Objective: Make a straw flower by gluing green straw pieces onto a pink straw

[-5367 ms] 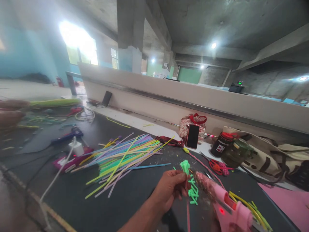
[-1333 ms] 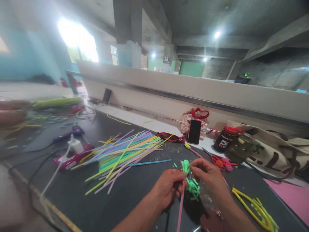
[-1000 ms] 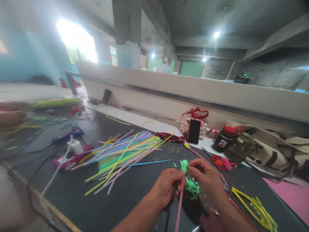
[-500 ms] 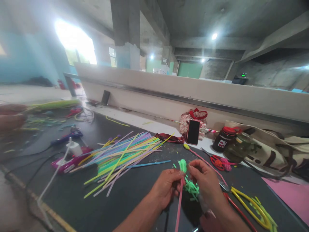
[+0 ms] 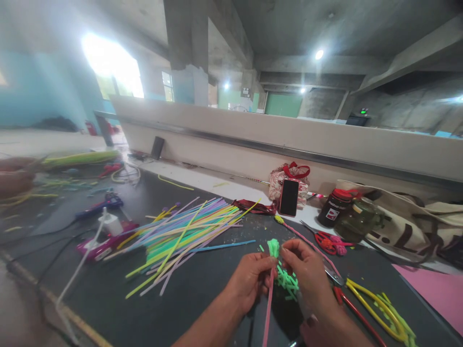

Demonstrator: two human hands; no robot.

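Note:
My left hand [image 5: 249,279] pinches the top of a pink stem [image 5: 268,308], which looks like a pipe cleaner and hangs down toward me. A tuft of short green pieces [image 5: 274,246] stands up from the pinch, bunched at the stem's head. Right beside the tuft, the thumb and fingers of my right hand [image 5: 304,262] are pressed together; what they hold, if anything, I cannot make out. Cut green pieces [image 5: 287,284] lie loose on the dark table below and between the hands.
Many coloured pipe cleaners [image 5: 188,236] are heaped to the left. Beyond them sit a pink glue gun [image 5: 104,243] and cords. On the right lie yellow-handled scissors [image 5: 376,308] and red scissors [image 5: 325,242]. A phone [image 5: 289,197], bottle [image 5: 334,207] and jar [image 5: 360,219] stand behind. A co-worker's hand [image 5: 16,176] shows far left.
Both hands stay almost in place around the green tuft, with only slight finger movement. At far left the co-worker's blurred hand has shifted a little.

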